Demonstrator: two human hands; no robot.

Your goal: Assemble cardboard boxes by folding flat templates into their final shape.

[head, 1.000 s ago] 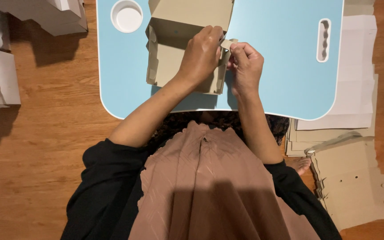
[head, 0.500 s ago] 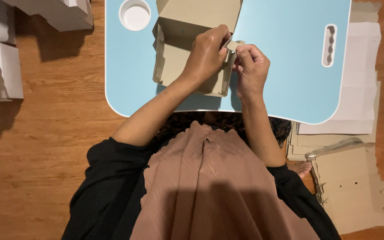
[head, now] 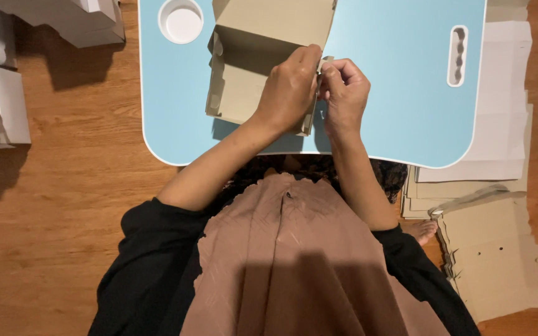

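A half-folded brown cardboard box (head: 256, 62) lies on a light blue lap table (head: 400, 106). My left hand (head: 289, 90) presses down on the box's right side wall, fingers curled over its edge. My right hand (head: 342, 93) pinches a small flap at the box's upper right corner, next to my left fingers. Both hands touch each other over that corner. The box's right edge is partly hidden under my hands.
The table has a round white cup recess (head: 182, 22) at its far left and a slot handle (head: 457, 56) at right. Flat cardboard blanks (head: 499, 261) and white sheets (head: 499, 112) are stacked on the wooden floor at right. Folded white boxes (head: 1, 99) stand at left.
The view has shifted, so the table and box sit more to the right and higher. Both hands stay on the box's right corner, the right fingers working the flap.
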